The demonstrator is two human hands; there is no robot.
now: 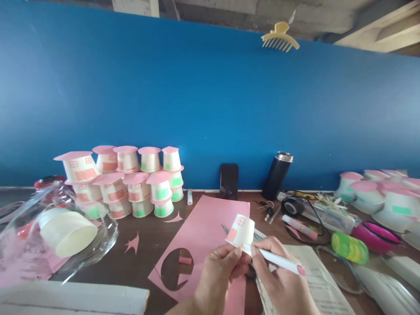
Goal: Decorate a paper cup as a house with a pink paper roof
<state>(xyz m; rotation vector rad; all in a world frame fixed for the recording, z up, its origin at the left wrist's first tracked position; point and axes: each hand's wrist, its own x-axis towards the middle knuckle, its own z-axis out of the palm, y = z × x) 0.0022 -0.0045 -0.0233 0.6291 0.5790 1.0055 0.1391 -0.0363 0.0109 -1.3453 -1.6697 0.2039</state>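
One white paper cup (246, 229), tilted with its rim toward the person, is pinched near that rim between the thumb and fingers of the left hand (217, 272). A red window is drawn on its side, with a pinkish-red patch below. The right hand (278, 273) grips a white marker (278, 259) like a pen, its pink end pointing right and its other end close to the cup's rim; whether the tip touches cannot be told. Cup and hands are above the right part of a pink sheet (213, 214), which has a round hole cut in it, and scissors (251, 272) show partly from behind the fingers. Printed paper (316, 278) lies under the right hand. Farther out on the brown table (138, 271), a phone (229, 180) and a black bottle (278, 177) stand against a blue panel (197, 96), with keys (269, 210), a glue stick (299, 227) and a green-yellow roll (349, 248) to the right. Stacked upside-down cups with pink paper tops (136, 188) fill the left rear, and similar decorated cups (395, 210) crowd the far right. Nearer on the left, a clear plastic bag (110, 232) holds nested plain cups (70, 232). A yellow claw clip (280, 39) sits at the panel's upper edge.
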